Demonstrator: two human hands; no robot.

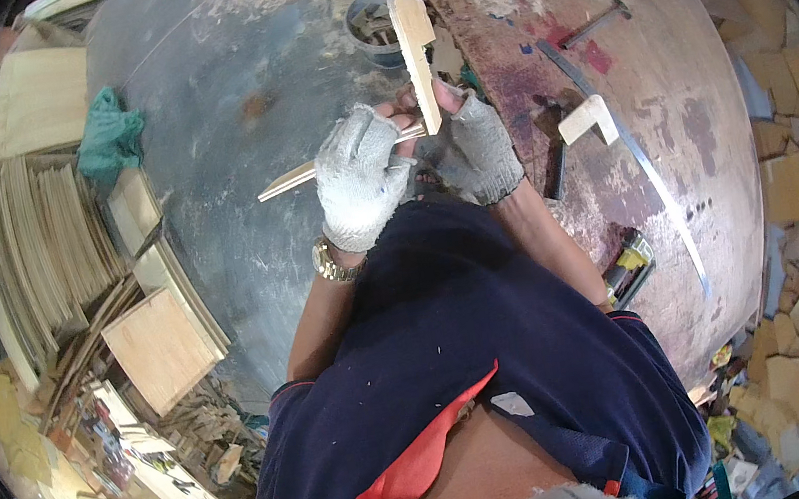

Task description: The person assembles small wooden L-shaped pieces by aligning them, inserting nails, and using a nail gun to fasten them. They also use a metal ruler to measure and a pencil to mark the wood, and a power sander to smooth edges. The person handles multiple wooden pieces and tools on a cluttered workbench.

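Both hands wear grey-white knit gloves with bare fingertips. My left hand (360, 176), with a metal watch at its wrist, closes round a pale plywood piece (416, 55) near its lower end. A narrow wooden arm (288, 180) sticks out to the left from under that hand; whether it is joined to the upright part is hidden by the fingers. From the other side my right hand (479, 150) pinches the upright part, thumb against its face. The upright part has a step cut in its right edge near the top.
Behind the plywood stands a grey bucket (377, 47) of wood scraps. On the table's right lie a hammer (597, 23), a long metal strip (647, 171), an L-shaped plywood piece (590, 120) and a yellow-green tool (630, 265). Stacked boards (40, 241) and a green cloth (110, 134) are left.
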